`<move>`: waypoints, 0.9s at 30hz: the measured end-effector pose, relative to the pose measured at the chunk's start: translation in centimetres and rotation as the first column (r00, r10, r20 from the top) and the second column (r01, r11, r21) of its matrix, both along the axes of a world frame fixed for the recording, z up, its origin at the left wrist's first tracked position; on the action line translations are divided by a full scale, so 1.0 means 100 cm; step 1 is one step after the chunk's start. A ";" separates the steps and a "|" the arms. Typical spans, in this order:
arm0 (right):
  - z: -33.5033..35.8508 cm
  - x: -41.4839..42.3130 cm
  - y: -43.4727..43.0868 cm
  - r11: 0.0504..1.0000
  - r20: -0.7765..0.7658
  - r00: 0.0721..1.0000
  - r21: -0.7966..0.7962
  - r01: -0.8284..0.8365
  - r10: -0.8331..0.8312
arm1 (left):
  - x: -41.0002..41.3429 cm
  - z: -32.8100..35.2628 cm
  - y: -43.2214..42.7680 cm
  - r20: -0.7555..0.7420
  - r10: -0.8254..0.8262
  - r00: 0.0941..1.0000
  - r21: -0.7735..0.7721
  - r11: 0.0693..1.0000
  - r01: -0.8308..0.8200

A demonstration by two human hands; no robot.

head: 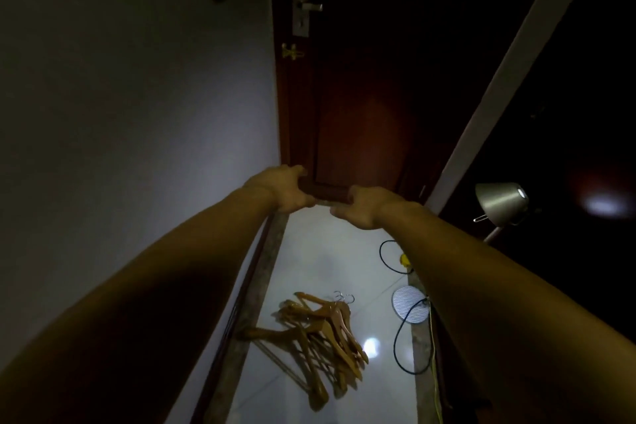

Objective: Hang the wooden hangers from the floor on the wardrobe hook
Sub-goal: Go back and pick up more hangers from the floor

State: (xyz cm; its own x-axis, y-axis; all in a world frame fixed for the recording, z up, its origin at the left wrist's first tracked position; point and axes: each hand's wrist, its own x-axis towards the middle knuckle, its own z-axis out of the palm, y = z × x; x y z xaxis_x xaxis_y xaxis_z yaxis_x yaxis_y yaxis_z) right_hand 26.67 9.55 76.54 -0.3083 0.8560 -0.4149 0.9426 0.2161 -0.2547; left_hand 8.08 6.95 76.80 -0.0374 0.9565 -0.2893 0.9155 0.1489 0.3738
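Several wooden hangers with metal hooks lie in a loose pile on the pale glossy floor, below and between my forearms. Both arms are stretched out in front of me, well above the pile. My left hand and my right hand are close together, a small gap between them, with fingers curled and nothing visible in them. Neither hand touches a hanger. No wardrobe hook is in view.
A dark wooden door with a metal handle closes the narrow passage ahead. A grey wall runs on the left, a dark opening on the right. A metal lamp, a round white disc and black cables sit at the right.
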 end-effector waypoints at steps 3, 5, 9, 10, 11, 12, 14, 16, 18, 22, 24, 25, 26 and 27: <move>-0.034 -0.001 0.012 0.999 0.008 0.999 -0.025 -0.031 0.031 | -0.001 -0.034 0.000 0.023 0.058 0.998 -0.044 0.997 -0.057; -0.058 -0.004 0.014 0.996 0.034 0.998 -0.076 -0.045 0.048 | -0.002 -0.058 -0.003 0.022 0.071 0.997 -0.093 0.993 -0.069; -0.104 -0.014 0.018 0.980 0.082 0.992 -0.182 -0.075 0.092 | -0.014 -0.099 0.003 0.019 0.094 0.995 -0.176 0.980 -0.090; -0.115 -0.017 0.019 0.977 0.082 0.992 -0.201 -0.076 0.094 | -0.017 -0.109 0.006 0.026 0.094 0.995 -0.200 0.976 -0.087; -0.126 -0.020 0.021 0.973 0.085 0.992 -0.222 -0.071 0.092 | -0.020 -0.118 0.008 0.037 0.089 0.995 -0.227 0.971 -0.079; -0.137 -0.022 0.022 0.969 0.087 0.993 -0.240 -0.062 0.085 | -0.023 -0.128 0.010 0.049 0.080 0.996 -0.246 0.967 -0.066; -0.160 -0.027 0.025 0.961 0.087 0.994 -0.273 -0.042 0.068 | -0.028 -0.150 0.010 0.062 0.066 0.996 -0.279 0.959 -0.046; -0.185 -0.031 0.028 0.953 0.072 0.996 -0.302 -0.021 0.045 | -0.032 -0.176 0.009 0.073 0.083 0.994 -0.314 0.948 -0.056; -0.214 -0.034 0.030 0.938 0.052 0.998 -0.346 0.000 0.019 | -0.035 -0.205 0.009 0.074 0.116 0.990 -0.341 0.936 -0.085; -0.284 -0.040 0.038 0.890 0.036 0.997 -0.450 0.073 -0.064 | -0.040 -0.267 0.018 0.075 0.146 0.986 -0.414 0.904 -0.102; -0.330 -0.039 0.044 0.866 0.020 0.993 -0.489 0.109 -0.114 | -0.041 -0.302 0.025 0.076 0.135 0.988 -0.441 0.893 -0.088; -0.355 -0.036 0.047 0.857 0.008 0.991 -0.500 0.122 -0.136 | -0.040 -0.320 0.029 0.081 0.130 0.988 -0.452 0.888 -0.080; -0.380 -0.034 0.050 0.851 -0.002 0.986 -0.504 0.145 -0.169 | -0.040 -0.340 0.033 0.089 0.125 0.988 -0.458 0.886 -0.071; -0.405 -0.032 0.054 0.840 -0.009 0.980 -0.517 0.165 -0.198 | -0.040 -0.361 0.037 0.096 0.122 0.988 -0.459 0.886 -0.065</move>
